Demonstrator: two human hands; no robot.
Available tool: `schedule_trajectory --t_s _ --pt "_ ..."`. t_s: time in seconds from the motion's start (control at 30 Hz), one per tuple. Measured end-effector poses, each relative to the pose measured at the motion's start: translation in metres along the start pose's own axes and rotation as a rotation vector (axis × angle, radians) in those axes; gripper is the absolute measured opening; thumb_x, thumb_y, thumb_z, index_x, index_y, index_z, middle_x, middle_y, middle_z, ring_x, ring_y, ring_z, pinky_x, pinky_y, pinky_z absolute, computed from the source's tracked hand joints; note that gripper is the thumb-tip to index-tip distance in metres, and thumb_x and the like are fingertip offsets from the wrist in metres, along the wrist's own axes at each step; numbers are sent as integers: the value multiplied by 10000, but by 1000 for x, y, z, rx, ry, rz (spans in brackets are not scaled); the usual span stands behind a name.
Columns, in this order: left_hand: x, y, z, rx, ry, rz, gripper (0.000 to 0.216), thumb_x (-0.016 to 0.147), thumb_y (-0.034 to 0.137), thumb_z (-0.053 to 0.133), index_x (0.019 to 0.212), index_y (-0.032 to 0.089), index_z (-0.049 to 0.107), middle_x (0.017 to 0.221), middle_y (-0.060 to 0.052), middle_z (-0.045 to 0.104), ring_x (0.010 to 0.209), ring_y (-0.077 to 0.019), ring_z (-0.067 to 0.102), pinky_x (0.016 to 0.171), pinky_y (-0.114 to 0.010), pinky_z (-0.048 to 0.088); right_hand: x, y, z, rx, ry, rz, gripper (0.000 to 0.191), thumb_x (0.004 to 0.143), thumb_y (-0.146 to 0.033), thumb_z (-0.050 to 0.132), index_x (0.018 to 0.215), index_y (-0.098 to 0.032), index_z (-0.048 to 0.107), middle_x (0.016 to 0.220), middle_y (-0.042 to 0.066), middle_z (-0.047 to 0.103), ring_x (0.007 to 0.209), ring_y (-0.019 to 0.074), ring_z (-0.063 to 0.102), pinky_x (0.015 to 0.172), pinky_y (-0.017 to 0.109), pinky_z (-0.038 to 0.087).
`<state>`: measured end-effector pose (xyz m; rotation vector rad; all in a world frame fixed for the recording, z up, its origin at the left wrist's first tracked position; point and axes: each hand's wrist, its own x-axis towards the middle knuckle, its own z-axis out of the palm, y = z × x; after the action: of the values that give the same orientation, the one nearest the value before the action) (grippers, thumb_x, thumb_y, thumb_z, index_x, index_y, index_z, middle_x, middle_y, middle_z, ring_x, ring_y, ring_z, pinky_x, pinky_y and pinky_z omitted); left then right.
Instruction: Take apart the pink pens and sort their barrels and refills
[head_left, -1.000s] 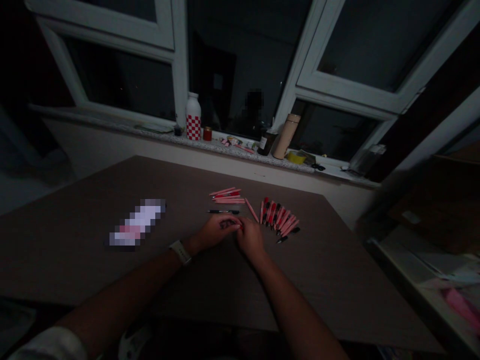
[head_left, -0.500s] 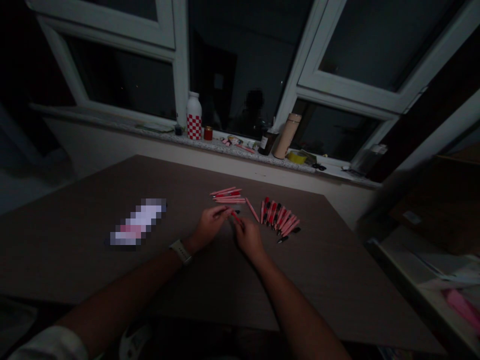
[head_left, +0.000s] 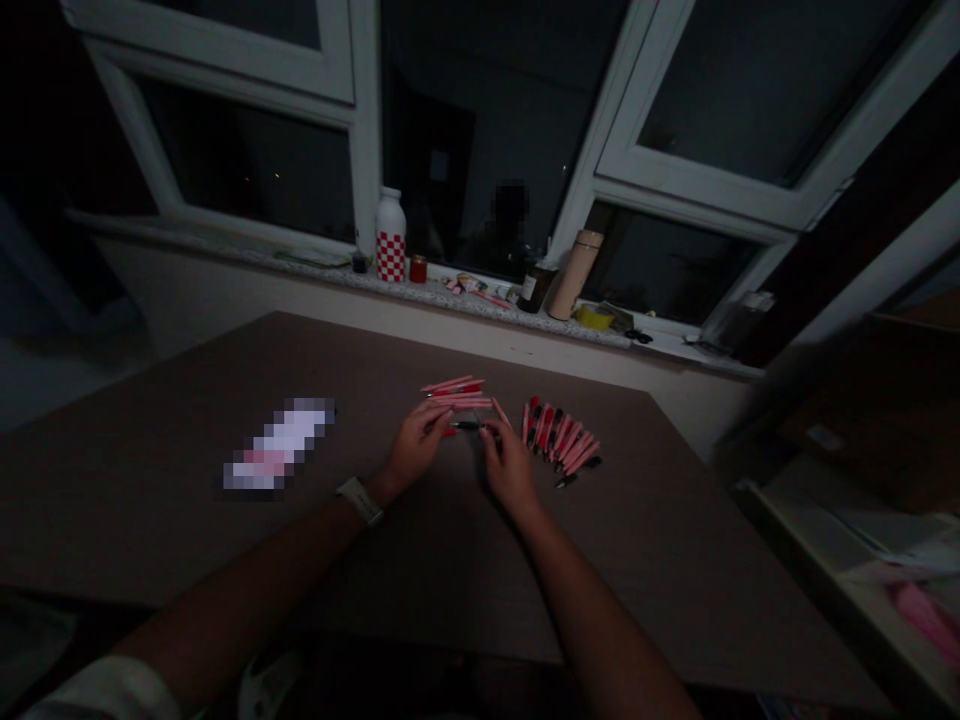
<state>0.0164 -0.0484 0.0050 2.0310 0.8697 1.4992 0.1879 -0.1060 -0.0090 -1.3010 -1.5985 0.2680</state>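
Observation:
My left hand (head_left: 417, 442) is closed, fingertips pinched, with a red pen part (head_left: 449, 432) showing at them. To its right, my right hand (head_left: 511, 468) is also closed, thumb and finger pinching a thin, dim pen part (head_left: 478, 416). Between the two hands a black pen part (head_left: 466, 426) sits low, close to the table. Just beyond the fingers lies a small pile of pink and red pens (head_left: 459, 402). Right of my right hand several pink, red and black pens (head_left: 559, 435) are fanned out side by side, a black piece (head_left: 566, 481) at the near end.
A blurred-out phone-like thing (head_left: 279, 445) lies on the brown table (head_left: 225, 380), left of my hands. Along the windowsill (head_left: 480, 303) stand a white bottle with red checks (head_left: 391, 240), a small red jar (head_left: 418, 268), a dark cup (head_left: 534, 287) and a beige flask (head_left: 576, 275).
My hands have moved apart, my right hand slightly to the right. The red pen that was between both hands now shows only at my left fingertips, and a thin part shows at my right.

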Motion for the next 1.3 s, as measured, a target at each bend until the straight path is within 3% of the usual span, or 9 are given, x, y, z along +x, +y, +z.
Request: schedule_trajectory --t_s 0.37,0.67,1.3 --pt "-4 -2 -1 79 -79 76 269 977 276 490 1114 198 708 1046 -80 665 1024 -202 605 959 -368 484 1 0 -6 -40 8 -76 246 962 -267 475 1113 -189 654 1101 92 692 1043 206 624 944 340 467" --pt "-6 1 -4 207 -166 133 291 975 243 477 1153 206 704 1002 -75 585 936 -188 582 860 -328 504 2 0 -10 -81 2 -87 233 955 -236 491 1100 -183 666 1078 99 683 1041 206 617 948 325 459" --pt "-4 4 -7 279 -207 141 285 966 275 489 1114 202 721 949 -74 601 895 -198 572 823 -344 492 3 1 -12 -132 -21 -85 231 944 -230 526 1103 -189 688 1064 97 676 1036 214 608 953 327 452"
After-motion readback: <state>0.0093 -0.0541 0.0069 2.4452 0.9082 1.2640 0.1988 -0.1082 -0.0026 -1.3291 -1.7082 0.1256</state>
